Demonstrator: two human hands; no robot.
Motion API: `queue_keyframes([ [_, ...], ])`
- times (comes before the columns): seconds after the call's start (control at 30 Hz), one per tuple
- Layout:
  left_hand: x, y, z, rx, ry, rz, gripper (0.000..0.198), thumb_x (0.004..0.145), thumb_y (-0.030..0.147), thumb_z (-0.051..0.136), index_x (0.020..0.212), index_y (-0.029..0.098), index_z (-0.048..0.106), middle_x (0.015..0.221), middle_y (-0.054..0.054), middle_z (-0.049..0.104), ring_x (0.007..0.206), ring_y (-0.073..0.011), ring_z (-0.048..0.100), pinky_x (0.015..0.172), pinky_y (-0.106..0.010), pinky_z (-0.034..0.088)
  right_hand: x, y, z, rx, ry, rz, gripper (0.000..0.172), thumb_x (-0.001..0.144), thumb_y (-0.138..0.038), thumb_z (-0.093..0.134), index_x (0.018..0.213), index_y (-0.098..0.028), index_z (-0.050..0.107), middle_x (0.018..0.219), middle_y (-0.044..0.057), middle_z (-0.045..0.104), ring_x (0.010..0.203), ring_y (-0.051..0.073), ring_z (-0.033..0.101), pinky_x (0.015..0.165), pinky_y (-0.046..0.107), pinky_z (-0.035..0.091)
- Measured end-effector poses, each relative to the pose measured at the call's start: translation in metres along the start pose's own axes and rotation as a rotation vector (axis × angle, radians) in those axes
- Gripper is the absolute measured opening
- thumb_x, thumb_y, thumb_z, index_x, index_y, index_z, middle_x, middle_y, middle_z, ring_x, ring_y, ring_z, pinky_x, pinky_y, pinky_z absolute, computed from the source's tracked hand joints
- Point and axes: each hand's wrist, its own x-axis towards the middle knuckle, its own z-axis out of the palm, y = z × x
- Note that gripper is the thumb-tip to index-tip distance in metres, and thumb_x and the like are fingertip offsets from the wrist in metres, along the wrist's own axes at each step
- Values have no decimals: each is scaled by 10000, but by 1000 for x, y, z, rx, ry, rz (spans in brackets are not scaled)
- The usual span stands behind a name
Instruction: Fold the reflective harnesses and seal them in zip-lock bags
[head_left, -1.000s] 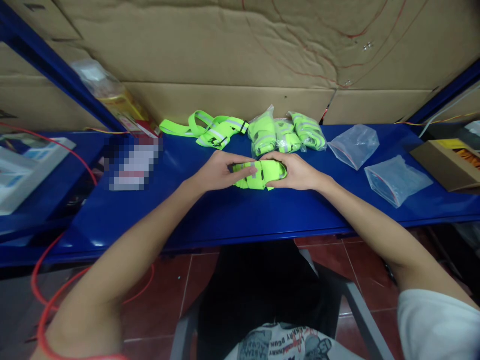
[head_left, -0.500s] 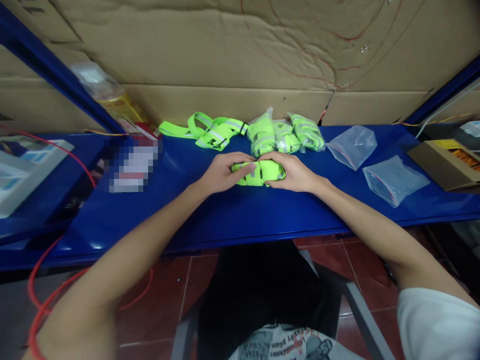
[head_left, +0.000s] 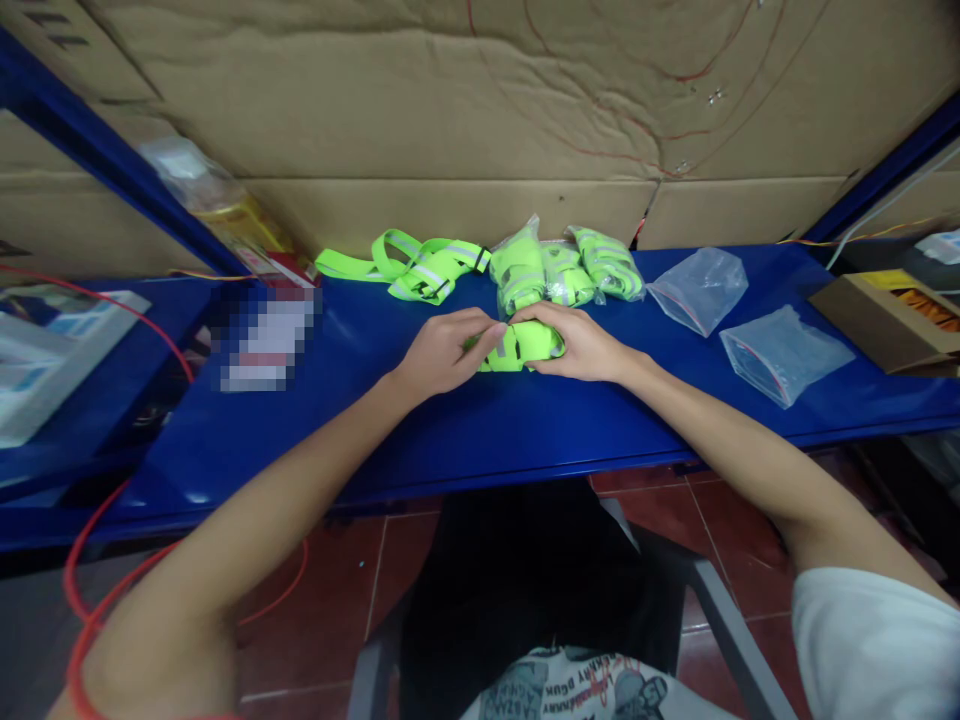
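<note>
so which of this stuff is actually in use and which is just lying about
In use: folded green strap, gripped by left hand and right hand; probably the loose strap, bagged straps and two empty zip bags.
Lying about: cardboard box, red cable, yellow packet by the wall.

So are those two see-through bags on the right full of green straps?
No, the nearer clear bag and farther clear bag lie with nothing green inside; the left hand and right hand hold the green strap bundle.
</note>
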Motion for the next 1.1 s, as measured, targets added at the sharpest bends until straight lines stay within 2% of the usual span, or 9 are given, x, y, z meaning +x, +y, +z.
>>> queue_keyframes([
  [0.17,5,-6,2,-177,44,-238,481,1001,586,698,780,171,801,775,-53,762,666,-138,645,644,-273,468,0,2,0,-22,-10,-10,542,860,-270,799,1373,-215,635,1361,118,723,1240,320,695,1070,472,552],
  [0.3,7,-16,7,-354,63,-340,552,899,656,792,1181,184,824,1057,-98,830,879,-187,754,817,-286,585,0,2,0,-26,-2,-44,538,881,-269,788,1391,-199,633,1388,137,712,1277,325,689,1090,477,553],
  [0.37,6,-19,9,-412,21,-348,601,897,688,778,1252,203,812,1182,-111,826,1014,-221,770,914,-318,600,0,1,0,-22,-3,-60,534,891,-248,772,1402,-186,630,1396,143,706,1291,318,686,1100,468,553],
  [0.47,5,-22,9,-457,-58,-383,594,897,757,730,1090,211,863,1115,-91,844,1057,-259,767,958,-351,595,-1,2,1,-23,-5,-68,559,905,-237,758,1443,-196,612,1412,138,697,1318,311,674,1119,470,548],
  [0.63,4,-19,7,-415,-80,-403,652,886,825,674,922,199,852,906,-64,819,854,-221,727,811,-317,565,-2,6,4,-12,13,-37,709,899,-289,788,1549,-217,514,1484,137,661,1348,320,654,1150,485,529],
  [0.73,5,-18,7,-378,-49,-382,663,904,821,645,760,184,766,729,-36,724,698,-169,631,659,-279,495,-1,2,1,-57,16,-27,629,931,-361,787,1498,-220,556,1446,142,667,1332,323,651,1125,479,536],
  [0.87,4,-18,11,-316,-51,-365,698,984,743,587,572,185,513,496,32,411,484,-92,346,460,-249,258,2,-4,-18,-146,27,-44,695,880,-648,825,1403,-238,622,1337,138,702,1251,342,665,1081,496,535],
  [0.97,2,-18,15,-284,-104,-321,635,1004,673,597,605,186,521,498,46,384,458,-81,316,432,-234,235,0,0,-42,-216,110,-6,765,836,-787,790,1351,-238,657,1232,120,735,1115,331,692,1021,489,535],
  [1.1,0,-18,20,-231,-118,-305,586,1011,606,603,611,188,505,503,51,373,460,-79,312,432,-225,234,-4,9,-62,-243,136,100,735,807,-809,797,1254,-230,723,1072,83,757,948,295,706,904,442,537],
])
